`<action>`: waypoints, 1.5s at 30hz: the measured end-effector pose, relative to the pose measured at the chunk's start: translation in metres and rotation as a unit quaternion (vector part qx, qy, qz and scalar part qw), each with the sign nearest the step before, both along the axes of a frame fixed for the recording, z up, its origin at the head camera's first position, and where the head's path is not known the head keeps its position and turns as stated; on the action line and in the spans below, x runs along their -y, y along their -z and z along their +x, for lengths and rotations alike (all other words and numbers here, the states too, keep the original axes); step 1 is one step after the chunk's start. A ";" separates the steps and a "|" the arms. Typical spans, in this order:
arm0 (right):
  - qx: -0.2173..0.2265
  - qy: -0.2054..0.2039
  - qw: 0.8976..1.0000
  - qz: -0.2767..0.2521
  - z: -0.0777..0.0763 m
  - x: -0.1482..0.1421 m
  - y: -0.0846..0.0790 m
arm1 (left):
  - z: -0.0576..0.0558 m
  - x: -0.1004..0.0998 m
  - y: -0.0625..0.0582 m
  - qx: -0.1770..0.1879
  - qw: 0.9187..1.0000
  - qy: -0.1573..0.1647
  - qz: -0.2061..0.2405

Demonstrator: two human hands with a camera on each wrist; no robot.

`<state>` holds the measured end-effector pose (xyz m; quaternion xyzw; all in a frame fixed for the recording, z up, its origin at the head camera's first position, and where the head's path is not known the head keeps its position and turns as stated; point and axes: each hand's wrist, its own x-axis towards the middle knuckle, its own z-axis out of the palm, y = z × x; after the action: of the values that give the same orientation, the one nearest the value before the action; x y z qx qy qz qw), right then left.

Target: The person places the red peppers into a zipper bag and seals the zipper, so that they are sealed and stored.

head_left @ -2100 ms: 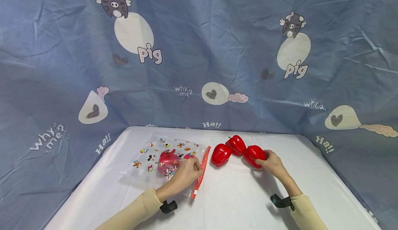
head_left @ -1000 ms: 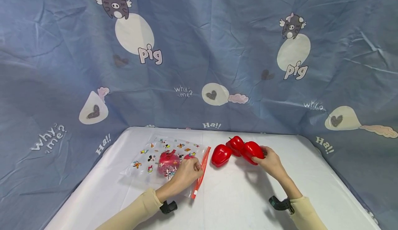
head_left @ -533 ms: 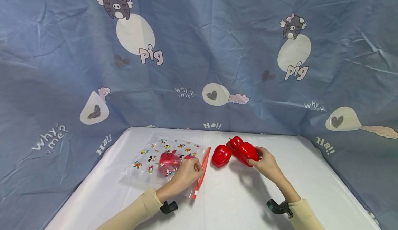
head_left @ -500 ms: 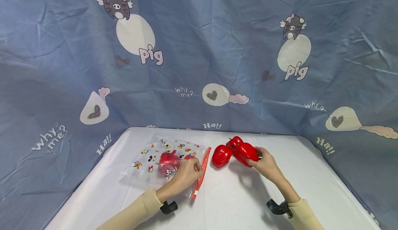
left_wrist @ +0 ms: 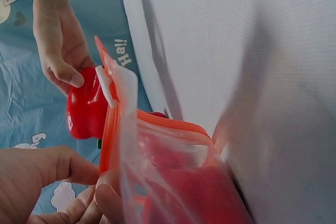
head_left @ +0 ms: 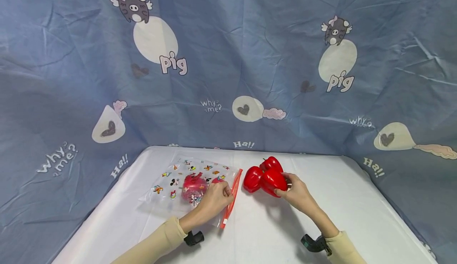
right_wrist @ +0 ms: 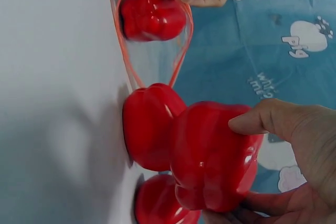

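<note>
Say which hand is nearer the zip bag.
Left. The left hand pinches the zip bag at its opening; the right hand, holding a pepper, is off to the bag's right.

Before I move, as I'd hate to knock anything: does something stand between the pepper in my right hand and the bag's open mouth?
Yes: a loose pepper on the table lies between the held pepper and the bag's mouth. The held one looks raised, so going over may work.

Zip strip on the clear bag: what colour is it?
The zip strip is orange-red, with a white slider; best seen in the left wrist view.
</note>
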<state>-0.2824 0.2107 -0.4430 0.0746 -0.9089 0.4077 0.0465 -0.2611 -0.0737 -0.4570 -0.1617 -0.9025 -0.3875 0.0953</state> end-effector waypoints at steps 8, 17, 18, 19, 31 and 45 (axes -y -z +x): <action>-0.008 -0.004 1.000 -0.004 0.004 0.005 0.000 | 0.000 0.000 0.001 -0.002 1.000 0.002 0.002; -0.012 -0.020 1.000 -0.012 0.013 0.018 0.002 | -0.001 0.000 0.000 -0.003 1.000 0.003 0.001; -0.009 -0.020 1.000 -0.014 0.014 0.020 0.003 | -0.001 0.000 0.000 -0.003 1.000 0.004 0.001; -0.008 -0.022 1.000 -0.015 0.015 0.022 0.003 | 0.000 0.000 0.000 -0.002 1.000 0.004 0.002; -0.015 -0.039 0.999 -0.014 0.019 0.034 0.008 | -0.002 0.000 -0.001 0.000 1.000 0.006 0.009; -0.023 -0.078 0.997 -0.015 0.022 0.045 0.022 | -0.001 0.000 0.000 0.002 1.000 -0.003 0.005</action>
<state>-0.2604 0.1653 -0.4647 0.1540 -0.8926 0.4222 0.0363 -0.2625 -0.0739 -0.4573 -0.1581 -0.9012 -0.3922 0.0952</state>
